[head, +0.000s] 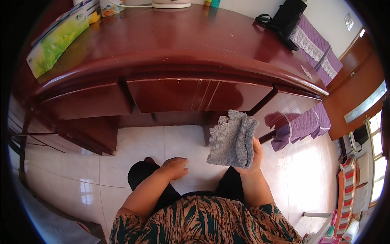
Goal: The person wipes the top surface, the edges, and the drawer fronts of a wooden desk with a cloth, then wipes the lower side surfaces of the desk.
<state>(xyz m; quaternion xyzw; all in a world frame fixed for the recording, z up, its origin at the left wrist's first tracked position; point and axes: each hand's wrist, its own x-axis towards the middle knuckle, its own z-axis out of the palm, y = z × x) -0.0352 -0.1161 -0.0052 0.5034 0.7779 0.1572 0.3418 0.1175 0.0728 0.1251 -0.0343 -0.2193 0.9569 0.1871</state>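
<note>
A folded grey knitted cloth [230,141] with a ragged upper edge is held up in my right hand [257,157]. It hides most of that hand's fingers and stands in front of the desk's lower right part. My left hand [175,168] holds nothing; it hangs loosely by my black-clad left knee [140,175], palm down, with the thumb apart from the fingers. Before me is a glossy dark red wooden desk [170,39] with a middle drawer [170,94] under its top.
A green tissue pack [58,45] lies on the desk's left side. A black bag-like object [283,21] stands at the back right, near purple quilted covers [317,42]. At the rear is a white appliance base [171,4] with a cord. Tiled floor [140,143] shows below.
</note>
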